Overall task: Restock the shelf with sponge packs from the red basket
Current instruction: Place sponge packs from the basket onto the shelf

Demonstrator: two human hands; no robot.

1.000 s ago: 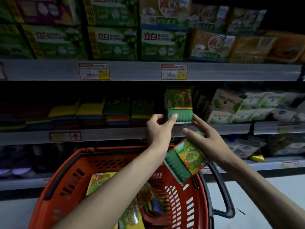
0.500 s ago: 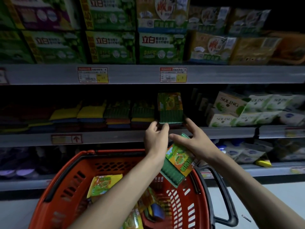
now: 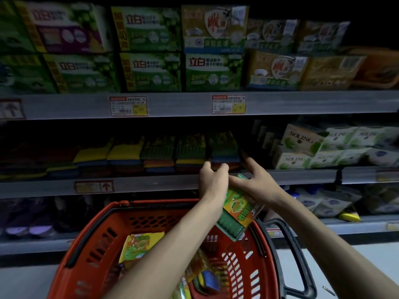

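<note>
A green sponge pack (image 3: 223, 145) stands on the middle shelf (image 3: 151, 184), at the right end of a row of sponge packs. My left hand (image 3: 212, 180) presses its fingertips against the lower front of this pack. My right hand (image 3: 257, 182) grips a second sponge pack (image 3: 239, 212) with an orange-green label under its palm, while one finger reaches up beside the shelved pack. Below both arms, the red basket (image 3: 90, 244) holds several more packs, one of them yellow-green (image 3: 140, 244).
White Soling boxes (image 3: 302, 147) fill the shelf to the right of the sponge row, with a dark gap between. Green and yellow detergent boxes (image 3: 151, 67) line the upper shelf. Bagged goods (image 3: 323, 201) lie on the lower shelf. The basket's black handle (image 3: 295, 251) hangs at the right.
The green pack has gone from the shelf's front edge back into the row. My left hand slid down to its lower front. My right hand, with its pack, moved closer to the shelf.
</note>
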